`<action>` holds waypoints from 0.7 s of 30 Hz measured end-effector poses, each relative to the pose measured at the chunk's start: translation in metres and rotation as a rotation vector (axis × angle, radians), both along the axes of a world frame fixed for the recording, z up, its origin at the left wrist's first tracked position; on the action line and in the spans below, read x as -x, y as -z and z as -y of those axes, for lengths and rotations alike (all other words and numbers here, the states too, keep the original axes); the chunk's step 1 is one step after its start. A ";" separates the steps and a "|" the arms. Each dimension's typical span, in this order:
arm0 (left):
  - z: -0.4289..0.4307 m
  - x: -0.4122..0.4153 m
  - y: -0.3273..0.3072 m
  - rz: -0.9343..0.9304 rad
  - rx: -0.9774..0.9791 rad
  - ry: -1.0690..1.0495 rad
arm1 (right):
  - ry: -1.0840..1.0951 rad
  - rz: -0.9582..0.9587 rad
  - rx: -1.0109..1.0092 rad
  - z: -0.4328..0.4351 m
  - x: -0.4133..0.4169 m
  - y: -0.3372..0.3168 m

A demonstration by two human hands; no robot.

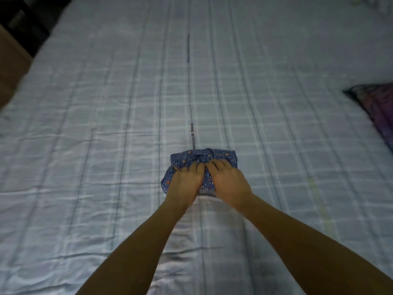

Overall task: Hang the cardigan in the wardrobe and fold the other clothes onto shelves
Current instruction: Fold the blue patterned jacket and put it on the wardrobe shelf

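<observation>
A small blue garment [192, 159] with white and orange specks lies bunched in a compact fold in the middle of the bed [106, 124]. My left hand [186, 180] lies on its left half and my right hand [228, 180] on its right half, side by side. Both hands press down with fingers pointing away from me; the fingertips dig slightly into the cloth near its far edge. Much of the garment is hidden under my hands. No cardigan or wardrobe is in view.
The bed carries a pale blue checked sheet with a dark stripe running down its middle. A purple, dark-patterned cloth or pillow [378, 111] lies at the right edge. A brown piece of furniture [10, 67] stands beyond the bed's left side.
</observation>
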State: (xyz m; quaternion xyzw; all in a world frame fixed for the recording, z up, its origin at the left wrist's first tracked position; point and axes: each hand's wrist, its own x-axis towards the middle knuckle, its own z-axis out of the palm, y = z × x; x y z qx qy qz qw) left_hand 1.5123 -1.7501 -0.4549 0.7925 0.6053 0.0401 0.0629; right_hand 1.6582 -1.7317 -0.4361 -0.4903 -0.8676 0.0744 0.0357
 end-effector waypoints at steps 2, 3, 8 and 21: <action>0.010 0.024 -0.036 -0.006 -0.048 -0.038 | -0.040 -0.032 -0.050 0.005 0.024 -0.034; 0.018 0.038 -0.056 -0.017 -0.071 -0.051 | -0.066 -0.045 -0.071 0.010 0.038 -0.052; 0.089 0.130 -0.165 -0.104 -0.118 -0.192 | -0.269 -0.078 -0.165 0.058 0.130 -0.156; 0.368 0.314 -0.418 -0.247 -0.243 -0.781 | -0.764 -0.216 -0.332 0.264 0.361 -0.405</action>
